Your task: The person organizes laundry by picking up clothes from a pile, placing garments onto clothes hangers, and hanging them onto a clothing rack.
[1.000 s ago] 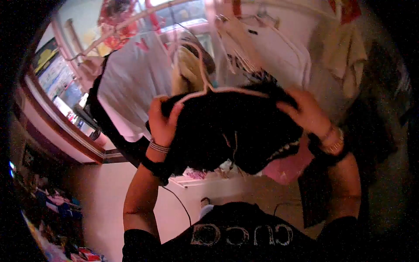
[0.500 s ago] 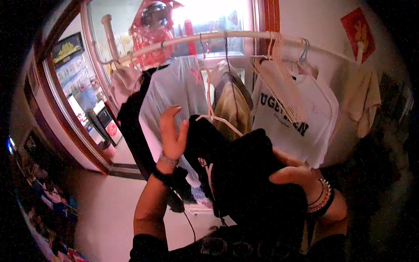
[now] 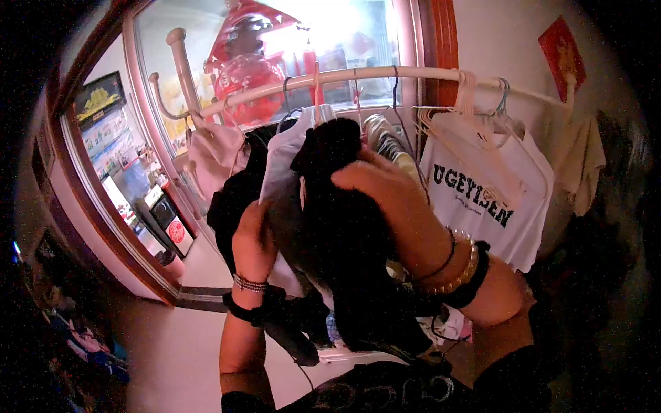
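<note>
A black garment (image 3: 351,241) hangs from the rail (image 3: 434,73) in front of me, its hanger mostly hidden by the cloth. My right hand (image 3: 382,189) is closed on its upper part, near the shoulder. On the garment's left side my left hand (image 3: 253,237) is against dark cloth, with its fingers blurred and partly hidden. Just behind, a pale shirt (image 3: 281,155) hangs close to the black garment.
A white shirt with black lettering (image 3: 475,186) and several bare hangers (image 3: 466,89) are on the right of the rail. A pink garment (image 3: 215,151) hangs at the left end, beside a doorway. A low white surface stands below.
The black garment has gone from low in front of me up to the rail, and now hangs more upright. My right hand has moved up and left with it; my left hand has lowered slightly.
</note>
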`<move>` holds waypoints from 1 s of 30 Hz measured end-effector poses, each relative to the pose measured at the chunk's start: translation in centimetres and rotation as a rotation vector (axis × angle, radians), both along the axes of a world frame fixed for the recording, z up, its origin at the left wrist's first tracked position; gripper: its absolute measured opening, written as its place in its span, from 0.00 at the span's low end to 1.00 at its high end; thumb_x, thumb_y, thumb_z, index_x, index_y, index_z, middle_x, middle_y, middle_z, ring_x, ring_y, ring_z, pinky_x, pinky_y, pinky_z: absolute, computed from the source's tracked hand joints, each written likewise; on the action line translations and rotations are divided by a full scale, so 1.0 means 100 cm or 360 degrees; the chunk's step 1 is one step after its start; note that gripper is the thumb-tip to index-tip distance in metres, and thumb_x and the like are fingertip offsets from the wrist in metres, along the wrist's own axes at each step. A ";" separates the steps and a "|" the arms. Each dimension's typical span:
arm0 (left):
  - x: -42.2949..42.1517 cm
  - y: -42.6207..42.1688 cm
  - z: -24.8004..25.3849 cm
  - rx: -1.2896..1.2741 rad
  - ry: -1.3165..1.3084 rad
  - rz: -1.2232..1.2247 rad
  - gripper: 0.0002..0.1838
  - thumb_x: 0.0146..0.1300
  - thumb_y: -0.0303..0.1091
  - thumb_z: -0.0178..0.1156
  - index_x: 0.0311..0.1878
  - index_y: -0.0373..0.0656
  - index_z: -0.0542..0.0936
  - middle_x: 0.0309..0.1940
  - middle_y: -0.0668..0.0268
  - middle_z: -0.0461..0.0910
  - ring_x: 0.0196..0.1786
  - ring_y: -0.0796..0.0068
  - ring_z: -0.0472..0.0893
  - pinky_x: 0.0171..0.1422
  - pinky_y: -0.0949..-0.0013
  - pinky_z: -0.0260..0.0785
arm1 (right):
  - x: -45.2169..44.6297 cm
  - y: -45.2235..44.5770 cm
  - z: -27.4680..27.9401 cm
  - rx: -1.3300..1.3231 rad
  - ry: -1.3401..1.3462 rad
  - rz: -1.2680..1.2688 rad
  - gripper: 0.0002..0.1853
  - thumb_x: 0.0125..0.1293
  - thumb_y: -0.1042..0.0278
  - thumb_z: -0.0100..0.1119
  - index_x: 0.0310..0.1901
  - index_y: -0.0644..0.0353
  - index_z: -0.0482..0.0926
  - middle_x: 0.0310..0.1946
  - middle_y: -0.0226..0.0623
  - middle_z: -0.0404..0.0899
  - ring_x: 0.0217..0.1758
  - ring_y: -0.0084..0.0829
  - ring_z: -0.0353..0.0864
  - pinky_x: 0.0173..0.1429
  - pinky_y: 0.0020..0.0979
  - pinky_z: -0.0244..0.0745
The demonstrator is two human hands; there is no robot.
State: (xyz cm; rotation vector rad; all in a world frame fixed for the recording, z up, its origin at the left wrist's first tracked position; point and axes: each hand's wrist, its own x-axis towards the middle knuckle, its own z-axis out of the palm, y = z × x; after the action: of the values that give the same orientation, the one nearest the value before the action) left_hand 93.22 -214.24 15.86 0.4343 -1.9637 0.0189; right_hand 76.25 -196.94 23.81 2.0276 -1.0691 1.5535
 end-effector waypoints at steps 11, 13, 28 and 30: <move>0.000 -0.003 0.007 -0.0128 0.0264 -0.0117 0.23 0.53 0.17 0.49 0.54 0.43 0.71 0.48 0.50 0.73 0.48 0.51 0.74 0.50 0.64 0.69 | 0.025 0.084 -0.007 0.0811 -0.0773 0.0152 0.26 0.52 0.75 0.55 0.54 0.61 0.59 0.52 0.45 0.68 0.53 0.38 0.70 0.57 0.35 0.65; -0.005 -0.002 0.009 -0.0138 0.0347 -0.0206 0.24 0.53 0.18 0.50 0.55 0.43 0.70 0.48 0.51 0.73 0.47 0.51 0.75 0.49 0.64 0.69 | 0.040 0.101 -0.006 0.1028 -0.1219 0.0260 0.31 0.52 0.75 0.55 0.58 0.62 0.56 0.55 0.45 0.66 0.55 0.38 0.69 0.59 0.36 0.63; 0.001 -0.014 0.006 -0.0278 0.0290 -0.0131 0.25 0.48 0.16 0.48 0.52 0.44 0.74 0.47 0.53 0.75 0.47 0.56 0.77 0.48 0.67 0.71 | 0.028 -0.043 0.000 0.0997 -0.1367 0.0157 0.26 0.50 0.63 0.54 0.52 0.69 0.67 0.40 0.36 0.74 0.43 0.24 0.72 0.49 0.24 0.68; 0.001 -0.014 0.005 -0.0254 0.0273 -0.0155 0.25 0.48 0.17 0.49 0.52 0.45 0.74 0.47 0.53 0.75 0.47 0.57 0.77 0.47 0.66 0.71 | 0.005 -0.084 -0.008 0.0721 -0.0952 -0.0022 0.22 0.51 0.62 0.52 0.47 0.67 0.69 0.34 0.33 0.73 0.35 0.23 0.71 0.43 0.24 0.68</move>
State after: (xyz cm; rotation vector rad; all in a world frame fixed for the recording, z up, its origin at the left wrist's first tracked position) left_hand 93.30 -215.69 16.36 0.2276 -1.7964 0.0735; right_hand 76.73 -205.38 23.03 1.8288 -1.7856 2.1338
